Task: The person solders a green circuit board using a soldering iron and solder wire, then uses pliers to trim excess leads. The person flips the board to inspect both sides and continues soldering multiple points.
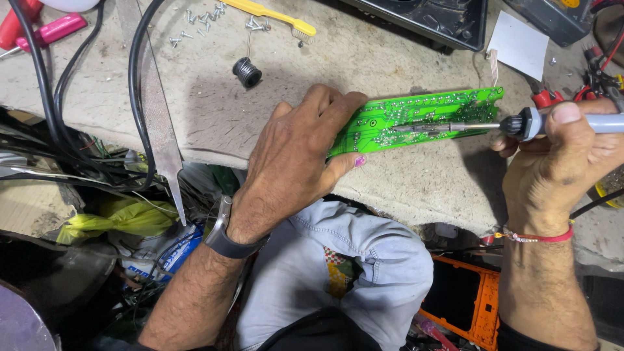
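A long green circuit board [426, 110] lies solder side up on the worn grey bench top [273, 97]. My left hand [296, 156] grips the board's left end, fingers on top and thumb beneath its near edge. My right hand [562, 162] holds a soldering iron [533, 123] by its pale blue handle. The iron's metal tip rests on the middle of the board. A dark watch is on my left wrist and a red thread band on my right.
A small spool of solder wire [247, 71], loose screws [201, 23] and a yellow brush [273, 14] lie at the back. Black cables [133, 84] loop at the left. A white paper [519, 44] and a black casing [432, 19] sit at the back right. An orange case [465, 302] is below.
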